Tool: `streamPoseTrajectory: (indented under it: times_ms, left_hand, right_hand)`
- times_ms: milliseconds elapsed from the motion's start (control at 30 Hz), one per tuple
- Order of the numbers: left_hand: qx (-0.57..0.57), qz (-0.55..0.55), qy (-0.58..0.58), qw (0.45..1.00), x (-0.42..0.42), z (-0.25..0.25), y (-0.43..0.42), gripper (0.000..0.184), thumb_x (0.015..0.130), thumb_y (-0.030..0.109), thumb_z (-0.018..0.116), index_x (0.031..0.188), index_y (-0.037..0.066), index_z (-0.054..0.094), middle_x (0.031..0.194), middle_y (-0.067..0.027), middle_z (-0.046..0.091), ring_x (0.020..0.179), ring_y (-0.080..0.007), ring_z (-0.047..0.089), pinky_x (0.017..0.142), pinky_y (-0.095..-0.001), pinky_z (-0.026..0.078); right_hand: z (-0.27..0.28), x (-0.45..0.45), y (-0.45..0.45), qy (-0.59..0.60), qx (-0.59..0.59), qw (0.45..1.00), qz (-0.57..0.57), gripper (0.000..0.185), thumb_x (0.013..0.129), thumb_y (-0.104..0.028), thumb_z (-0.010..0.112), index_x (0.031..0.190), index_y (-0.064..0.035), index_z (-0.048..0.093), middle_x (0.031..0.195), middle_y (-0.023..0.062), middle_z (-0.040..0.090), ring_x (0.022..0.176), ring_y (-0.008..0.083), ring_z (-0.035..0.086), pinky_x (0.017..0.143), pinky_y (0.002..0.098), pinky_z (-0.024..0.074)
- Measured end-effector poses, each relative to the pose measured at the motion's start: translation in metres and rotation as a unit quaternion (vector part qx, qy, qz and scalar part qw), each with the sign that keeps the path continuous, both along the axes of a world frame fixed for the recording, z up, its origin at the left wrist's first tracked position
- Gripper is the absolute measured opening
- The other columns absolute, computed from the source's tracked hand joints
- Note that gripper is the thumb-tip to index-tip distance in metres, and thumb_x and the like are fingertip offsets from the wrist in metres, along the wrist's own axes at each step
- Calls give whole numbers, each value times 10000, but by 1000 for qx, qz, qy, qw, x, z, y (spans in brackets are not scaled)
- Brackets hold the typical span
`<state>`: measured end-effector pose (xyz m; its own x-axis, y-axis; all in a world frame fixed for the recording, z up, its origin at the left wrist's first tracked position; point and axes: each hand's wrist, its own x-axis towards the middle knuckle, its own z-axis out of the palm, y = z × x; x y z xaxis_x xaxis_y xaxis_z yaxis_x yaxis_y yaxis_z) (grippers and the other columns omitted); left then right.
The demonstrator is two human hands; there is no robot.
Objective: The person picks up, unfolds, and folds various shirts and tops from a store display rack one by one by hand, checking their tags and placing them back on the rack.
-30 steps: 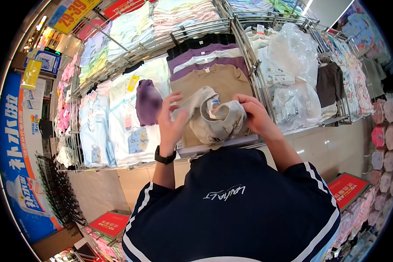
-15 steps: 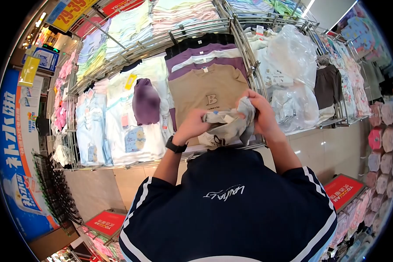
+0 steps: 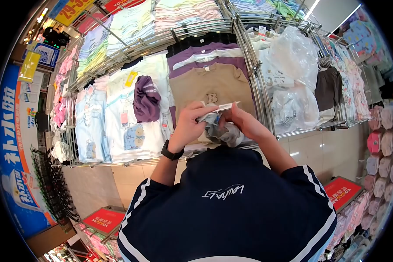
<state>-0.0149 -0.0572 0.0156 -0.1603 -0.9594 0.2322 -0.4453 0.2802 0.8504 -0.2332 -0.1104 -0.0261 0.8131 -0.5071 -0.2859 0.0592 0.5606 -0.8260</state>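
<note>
A bunched grey-beige garment (image 3: 225,133) is between my two hands, low over the brown shirt (image 3: 196,85) with a letter B. My left hand (image 3: 190,122), below a black watch, pinches the garment's upper left edge. My right hand (image 3: 248,124) is closed on its upper right side, with the thumb against a small white tag (image 3: 228,106) that sticks up between the hands. Some fingertips are hidden in the cloth. Left of the brown shirt, a crumpled purple garment (image 3: 146,99) lies on white shirts (image 3: 155,142).
Metal rails (image 3: 254,76) divide the display. To the right lie clear plastic bags (image 3: 294,56) and dark shorts (image 3: 328,87). Folded pastel clothes (image 3: 185,15) fill the rack behind. Red signs (image 3: 104,221) stand at the lower left and lower right. A blue poster (image 3: 19,174) is at the far left.
The grey-beige garment has been turned and bunched smaller between my hands. My left hand has moved in from the left and closed on it. The white tag now shows above it.
</note>
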Motion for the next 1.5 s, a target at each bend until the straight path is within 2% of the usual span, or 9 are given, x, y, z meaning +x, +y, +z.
streamPoseTrajectory:
  times_ms: [100, 367, 600, 733, 967, 1067, 1167, 1367, 1500]
  left_hand:
    - [27, 10, 16, 999, -2, 1, 4, 486, 649, -99, 541, 1076, 75, 696, 733, -91, 544, 665, -195, 501, 588, -282, 386]
    - [50, -3, 37, 998, -3, 1, 6, 383, 693, -69, 568, 1030, 54, 704, 769, -83, 597, 693, -169, 542, 610, -261, 412]
    - [77, 205, 188, 958, 1, -22, 4, 208, 796, 18, 659, 1000, -16, 671, 709, 25, 629, 585, -16, 503, 535, -187, 399]
    - [102, 178, 212, 955, -1, -22, 5, 207, 824, 1, 642, 1030, -9, 664, 735, 20, 629, 617, -22, 511, 560, -186, 405]
    - [103, 165, 261, 946, -6, -13, 5, 213, 833, -26, 623, 1041, -10, 666, 846, -10, 672, 742, -49, 576, 652, -194, 449]
    - [92, 168, 225, 955, -2, -1, 6, 222, 822, -40, 616, 1036, -17, 669, 892, -32, 689, 793, -71, 604, 693, -203, 466]
    - [83, 174, 198, 961, 3, -7, 5, 236, 802, -55, 606, 1027, -26, 669, 893, -46, 691, 803, -77, 606, 703, -212, 468]
    - [68, 217, 174, 958, 10, -13, 1, 262, 772, -65, 602, 1013, 3, 682, 841, -27, 647, 712, -71, 555, 643, -209, 430]
    - [57, 213, 155, 963, 19, -18, -1, 246, 775, -60, 605, 990, 24, 690, 806, -7, 595, 658, -56, 511, 603, -193, 395]
  right_hand:
    - [3, 7, -3, 7, 143, 983, -118, 324, 919, -370, 488, 972, -81, 624, 888, 12, 631, 818, 116, 551, 724, 269, 381]
    - [3, 9, -6, -67, 163, 964, -198, 199, 939, -202, 536, 1050, -53, 608, 939, 65, 658, 820, 180, 627, 694, 311, 467]
    - [28, -1, 10, -72, -124, 955, -259, 207, 920, -87, 609, 1102, 11, 605, 972, 98, 671, 845, 174, 664, 697, 278, 519]
    - [9, 3, 23, -71, -230, 947, -211, 241, 911, -98, 633, 1130, -1, 606, 1035, 75, 671, 966, 148, 615, 860, 293, 476]
    - [-19, 13, 10, 77, -326, 940, -65, 287, 919, -190, 629, 1155, -29, 603, 1074, 80, 655, 1003, 185, 595, 874, 322, 464]
    - [-18, 14, 4, 129, -449, 883, -38, 318, 890, -206, 638, 1157, -38, 599, 1053, 136, 661, 946, 285, 628, 833, 346, 487]
    - [-26, 11, -7, 263, -442, 856, 49, 354, 827, -179, 656, 1150, -52, 589, 1046, 179, 651, 902, 371, 623, 780, 391, 504]
    - [3, 0, -8, 251, -578, 772, -81, 389, 760, -140, 667, 1137, -89, 587, 981, 159, 649, 863, 372, 624, 735, 446, 504]
    - [26, -9, -5, 283, -602, 745, -56, 393, 764, -150, 678, 1144, -97, 591, 983, 152, 649, 857, 360, 626, 729, 434, 504]
